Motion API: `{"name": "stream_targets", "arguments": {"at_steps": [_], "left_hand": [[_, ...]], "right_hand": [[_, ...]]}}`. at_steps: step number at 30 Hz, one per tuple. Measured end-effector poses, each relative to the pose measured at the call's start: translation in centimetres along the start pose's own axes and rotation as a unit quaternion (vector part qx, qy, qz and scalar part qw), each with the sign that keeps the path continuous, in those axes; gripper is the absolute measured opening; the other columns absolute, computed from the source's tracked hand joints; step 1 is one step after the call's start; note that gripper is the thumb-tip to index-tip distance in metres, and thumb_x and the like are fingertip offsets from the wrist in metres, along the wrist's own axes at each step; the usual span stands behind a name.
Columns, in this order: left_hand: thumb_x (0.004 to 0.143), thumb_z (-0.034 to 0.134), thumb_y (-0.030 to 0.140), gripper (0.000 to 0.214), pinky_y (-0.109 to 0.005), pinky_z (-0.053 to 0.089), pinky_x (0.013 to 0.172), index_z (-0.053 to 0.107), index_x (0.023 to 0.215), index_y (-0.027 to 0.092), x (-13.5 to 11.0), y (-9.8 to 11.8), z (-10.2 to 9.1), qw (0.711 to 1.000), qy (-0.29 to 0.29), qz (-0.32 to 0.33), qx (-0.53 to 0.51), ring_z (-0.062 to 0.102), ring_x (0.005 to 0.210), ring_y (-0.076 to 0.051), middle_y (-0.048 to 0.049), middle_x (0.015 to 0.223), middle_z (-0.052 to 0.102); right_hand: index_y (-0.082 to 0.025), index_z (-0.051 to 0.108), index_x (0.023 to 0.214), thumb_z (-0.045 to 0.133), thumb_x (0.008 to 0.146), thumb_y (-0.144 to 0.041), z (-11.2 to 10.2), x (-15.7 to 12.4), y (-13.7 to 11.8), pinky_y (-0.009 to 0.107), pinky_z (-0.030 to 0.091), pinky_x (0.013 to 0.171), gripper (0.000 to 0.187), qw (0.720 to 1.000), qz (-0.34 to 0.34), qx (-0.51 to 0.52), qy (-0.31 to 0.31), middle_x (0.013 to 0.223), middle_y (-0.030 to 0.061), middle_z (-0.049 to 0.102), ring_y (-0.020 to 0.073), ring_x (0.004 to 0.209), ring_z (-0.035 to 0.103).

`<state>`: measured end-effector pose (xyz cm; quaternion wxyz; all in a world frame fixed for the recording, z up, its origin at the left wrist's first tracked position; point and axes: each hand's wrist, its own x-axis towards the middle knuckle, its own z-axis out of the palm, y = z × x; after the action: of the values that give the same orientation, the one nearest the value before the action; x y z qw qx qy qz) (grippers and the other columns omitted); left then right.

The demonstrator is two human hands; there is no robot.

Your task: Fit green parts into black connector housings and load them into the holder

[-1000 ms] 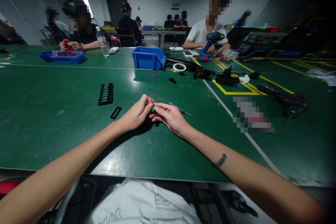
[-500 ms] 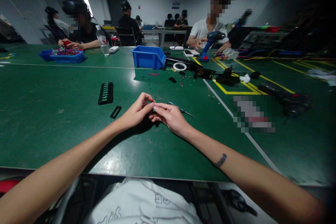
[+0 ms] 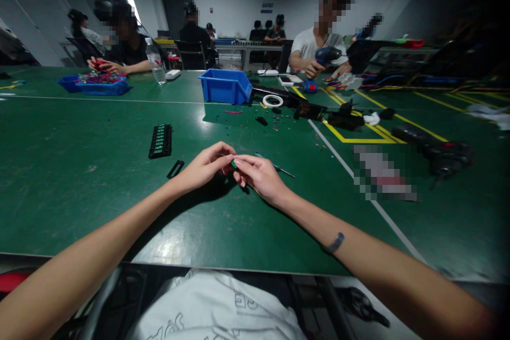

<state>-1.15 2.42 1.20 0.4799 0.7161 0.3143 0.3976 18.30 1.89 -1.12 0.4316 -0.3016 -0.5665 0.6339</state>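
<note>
My left hand (image 3: 205, 167) and my right hand (image 3: 258, 176) meet fingertip to fingertip over the green table (image 3: 79, 180). Both pinch a small green part (image 3: 233, 164) held between them; most of it is hidden by the fingers. A thin screwdriver (image 3: 274, 166) lies on the table just behind my right hand. A black strip with green inserts (image 3: 161, 141) and a small flat black piece (image 3: 175, 169) lie to the left of my left hand.
A blue bin (image 3: 225, 86) stands further back, with a roll of white tape (image 3: 272, 101), small black parts (image 3: 306, 111) and loose screws around it. A black power tool (image 3: 436, 150) lies at the right. Other people sit working at the far side; one holds a blue drill (image 3: 322, 59).
My hands stay together in the same spot; the fingers have shifted slightly around the small green part. The person opposite has brought a hand back onto the blue drill.
</note>
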Motion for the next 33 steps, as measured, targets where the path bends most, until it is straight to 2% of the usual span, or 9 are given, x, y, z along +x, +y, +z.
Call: {"name": "stream_targets", "arguments": {"at_steps": [5, 9, 13, 20, 24, 30, 33], "left_hand": [[0.103, 0.048, 0.049, 0.036, -0.026, 0.045, 0.067, 0.063, 0.112, 0.016, -0.3, 0.2, 0.6, 0.997, 0.022, 0.003, 0.077, 0.055, 0.073, -0.015, -0.0019, 0.083, 0.061], [0.105, 0.042, 0.051, 0.043, -0.025, 0.041, 0.059, 0.066, 0.106, 0.015, -0.5, 0.4, 1.5, 0.994, 0.041, -0.007, 0.102, 0.051, 0.064, -0.013, -0.0016, 0.077, 0.06], [0.106, 0.043, 0.049, 0.042, -0.025, 0.041, 0.059, 0.066, 0.114, 0.015, -0.7, 0.4, 2.5, 0.995, 0.072, 0.004, 0.073, 0.05, 0.062, -0.012, -0.0008, 0.075, 0.061], [0.104, 0.048, 0.046, 0.04, -0.029, 0.053, 0.075, 0.065, 0.126, 0.018, -0.9, 0.0, 3.9, 0.987, 0.155, 0.027, 0.04, 0.064, 0.085, -0.018, -0.0073, 0.104, 0.07], [0.104, 0.048, 0.047, 0.04, -0.03, 0.055, 0.077, 0.064, 0.128, 0.02, -0.8, 0.2, 4.8, 0.98, 0.193, 0.035, 0.035, 0.066, 0.084, -0.018, -0.0075, 0.107, 0.071], [0.106, 0.047, 0.044, 0.042, -0.029, 0.055, 0.082, 0.062, 0.134, 0.018, -1.0, 0.6, 5.6, 0.973, 0.221, 0.057, 0.045, 0.068, 0.091, -0.018, -0.0091, 0.116, 0.072], [0.106, 0.047, 0.045, 0.042, -0.03, 0.055, 0.086, 0.062, 0.136, 0.019, -1.1, 0.6, 5.7, 0.969, 0.231, 0.061, 0.062, 0.068, 0.099, -0.019, -0.0096, 0.125, 0.07]], "right_hand": [[-0.016, 0.075, 0.114, 0.067, 0.092, -0.051, -0.4, -0.1, 0.0, 0.023, 0.039, 0.05, 0.042, 0.999, -0.016, -0.04, 0.0, 0.066, -0.0004, 0.061, 0.0104, 0.055, 0.051], [-0.016, 0.075, 0.099, 0.062, 0.096, -0.053, -0.5, -0.2, -0.3, 0.024, 0.038, 0.05, 0.04, 0.997, -0.034, -0.071, -0.008, 0.068, 0.0006, 0.061, 0.0107, 0.055, 0.05], [-0.017, 0.071, 0.083, 0.058, 0.098, -0.054, -0.4, -0.3, -0.8, 0.024, 0.04, 0.05, 0.042, 0.992, -0.062, -0.109, 0.007, 0.071, 0.0023, 0.063, 0.0108, 0.056, 0.052], [-0.019, 0.074, 0.108, 0.063, 0.092, -0.059, 0.4, -0.3, -1.0, 0.025, 0.044, 0.054, 0.044, 0.987, -0.092, -0.113, 0.065, 0.073, 0.001, 0.061, 0.013, 0.061, 0.054], [-0.021, 0.072, 0.114, 0.056, 0.099, -0.056, 1.2, -0.5, -0.7, 0.028, 0.044, 0.057, 0.042, 0.981, -0.111, -0.12, 0.105, 0.067, -0.0005, 0.055, 0.0148, 0.061, 0.052], [-0.024, 0.07, 0.119, 0.046, 0.105, -0.05, 2.0, -1.2, -0.7, 0.031, 0.044, 0.066, 0.038, 0.959, -0.167, -0.179, 0.143, 0.076, 0.0021, 0.057, 0.0178, 0.07, 0.054], [-0.024, 0.069, 0.12, 0.043, 0.106, -0.05, 2.2, -1.4, -0.8, 0.033, 0.048, 0.072, 0.039, 0.951, -0.185, -0.199, 0.151, 0.09, 0.0054, 0.064, 0.0186, 0.073, 0.055]]}}
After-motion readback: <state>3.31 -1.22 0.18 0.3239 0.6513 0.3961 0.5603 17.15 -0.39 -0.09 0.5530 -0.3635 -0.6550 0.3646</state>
